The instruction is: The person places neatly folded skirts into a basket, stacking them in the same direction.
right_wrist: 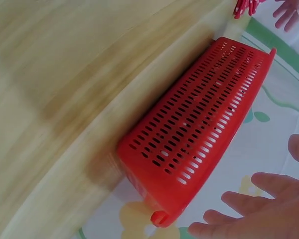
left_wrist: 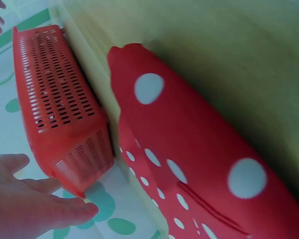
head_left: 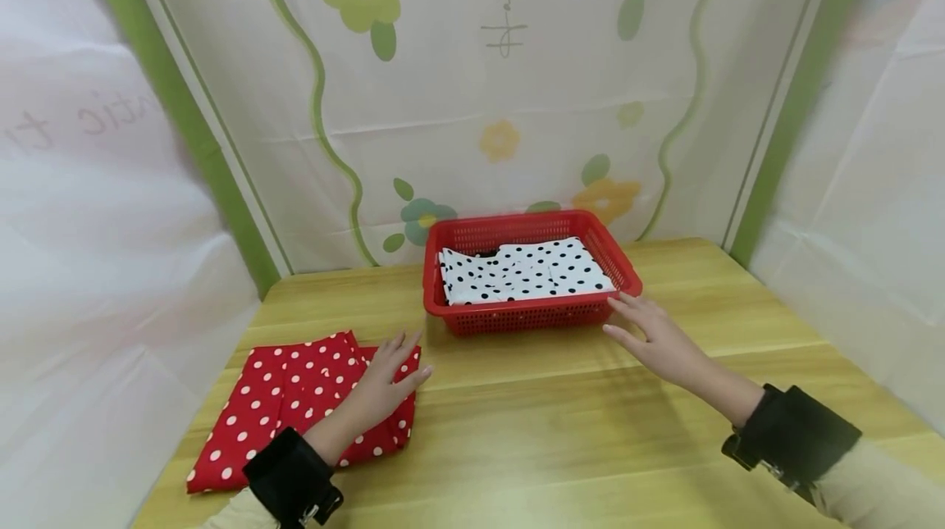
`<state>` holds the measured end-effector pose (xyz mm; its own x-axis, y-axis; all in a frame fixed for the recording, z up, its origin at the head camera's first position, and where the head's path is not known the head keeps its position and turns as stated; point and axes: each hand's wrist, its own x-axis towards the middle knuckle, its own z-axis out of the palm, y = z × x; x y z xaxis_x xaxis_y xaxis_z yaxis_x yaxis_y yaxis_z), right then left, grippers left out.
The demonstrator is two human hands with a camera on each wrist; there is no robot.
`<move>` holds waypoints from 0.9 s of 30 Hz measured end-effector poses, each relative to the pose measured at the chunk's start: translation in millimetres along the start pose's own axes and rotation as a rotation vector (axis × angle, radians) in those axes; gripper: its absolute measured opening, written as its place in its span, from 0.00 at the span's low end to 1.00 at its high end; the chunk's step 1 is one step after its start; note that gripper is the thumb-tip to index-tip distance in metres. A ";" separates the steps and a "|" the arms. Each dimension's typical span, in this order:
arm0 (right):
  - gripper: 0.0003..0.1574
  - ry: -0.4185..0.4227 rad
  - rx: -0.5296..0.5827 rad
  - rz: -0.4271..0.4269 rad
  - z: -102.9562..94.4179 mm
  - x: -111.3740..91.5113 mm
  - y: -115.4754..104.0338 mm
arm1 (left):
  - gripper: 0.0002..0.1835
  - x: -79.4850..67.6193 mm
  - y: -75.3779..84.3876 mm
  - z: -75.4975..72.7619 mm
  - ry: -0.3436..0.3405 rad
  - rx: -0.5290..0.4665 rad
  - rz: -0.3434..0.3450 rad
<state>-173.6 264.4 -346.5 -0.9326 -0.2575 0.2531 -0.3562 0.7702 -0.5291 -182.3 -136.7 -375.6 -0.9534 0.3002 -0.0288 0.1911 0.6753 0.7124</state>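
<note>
A red plastic basket [head_left: 531,317] stands at the back of the table, holding folded white cloth with black dots [head_left: 546,271]. To its left lies a folded red cloth with white dots [head_left: 254,410], flat on the wood. My left hand [head_left: 376,389] hovers over the right part of that red cloth, fingers spread and holding nothing. Beside the basket's front right corner is my right hand [head_left: 657,340], its fingers extended; the right wrist view shows a gap between these fingers and the basket [right_wrist: 189,119].
The wooden table [head_left: 546,430] has white printed curtains [head_left: 458,102] with flowers and green borders behind it and at both sides. The basket's back side is close to the rear curtain.
</note>
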 end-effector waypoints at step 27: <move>0.36 -0.022 -0.002 -0.007 12.5 -11.5 3.4 | 0.49 -19.9 -57.4 -29.8 -0.135 0.269 -0.256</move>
<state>-164.9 262.7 -361.3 -0.9312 -0.2755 0.2387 -0.3625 0.7695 -0.5258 -181.2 -201.5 -394.9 -0.9425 0.1724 -0.2864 0.0222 0.8871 0.4611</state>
